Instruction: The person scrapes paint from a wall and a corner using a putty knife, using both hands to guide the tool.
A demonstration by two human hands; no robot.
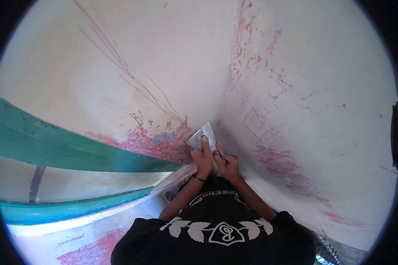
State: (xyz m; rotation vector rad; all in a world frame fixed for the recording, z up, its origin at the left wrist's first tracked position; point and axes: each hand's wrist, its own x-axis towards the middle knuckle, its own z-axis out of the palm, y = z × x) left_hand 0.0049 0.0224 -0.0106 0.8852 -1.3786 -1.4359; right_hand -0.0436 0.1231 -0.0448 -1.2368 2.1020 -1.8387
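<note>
A scraper [208, 130] with a wide metal blade and a red-and-black handle is held against the wall near the corner. My left hand [202, 160] is closed on the blade's lower part, with the thumb lying flat along the metal. Wrapped around the handle is my right hand [227, 167], close beside the left one. The blade's left edge meets a patch of rough red paint [163, 143] on the left wall. Part of the handle is hidden by my fingers.
The left wall [163, 48] and the right wall [340, 57] meet in a corner ahead. Long scratches and red flecks mark both. A green painted band [62, 139] runs along the left, above a recess. Coiled wire [328, 251] shows at lower right.
</note>
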